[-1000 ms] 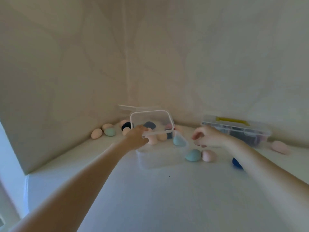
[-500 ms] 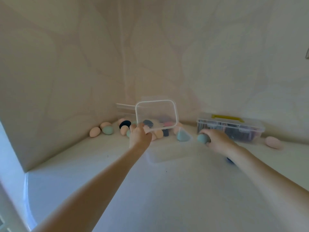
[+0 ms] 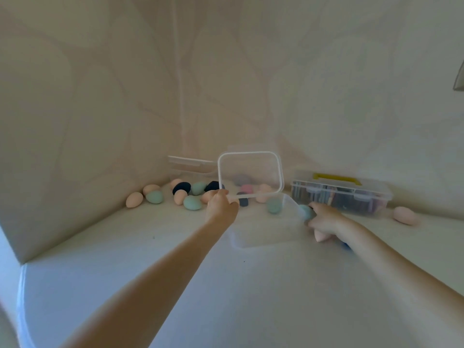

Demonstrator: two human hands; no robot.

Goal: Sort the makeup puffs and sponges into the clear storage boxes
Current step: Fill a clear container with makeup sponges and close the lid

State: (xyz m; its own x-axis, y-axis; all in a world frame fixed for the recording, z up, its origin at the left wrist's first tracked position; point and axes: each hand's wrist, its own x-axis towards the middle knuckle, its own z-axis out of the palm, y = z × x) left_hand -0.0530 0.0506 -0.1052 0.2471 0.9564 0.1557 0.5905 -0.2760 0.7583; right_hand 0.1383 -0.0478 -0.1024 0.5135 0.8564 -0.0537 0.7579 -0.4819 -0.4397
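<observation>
My left hand (image 3: 221,205) grips the lower left corner of a clear lid (image 3: 251,173) and holds it raised and tilted over a clear storage box (image 3: 263,232) on the white surface. My right hand (image 3: 325,219) holds a teal sponge (image 3: 305,212) at the box's right rim. A peach sponge (image 3: 321,236) lies under that hand. Another teal sponge (image 3: 273,205) shows through the box's far wall. Several peach, teal and dark sponges (image 3: 192,194) lie in the back corner.
A second clear box (image 3: 190,167) stands in the corner behind the sponges. A closed clear case with a yellow handle (image 3: 341,193) stands at the right, with a pink sponge (image 3: 405,215) beside it. Walls close in at the back and left.
My left hand has lifted the lid higher and more upright. My right hand picked up a teal sponge and brought it to the box's right rim.
</observation>
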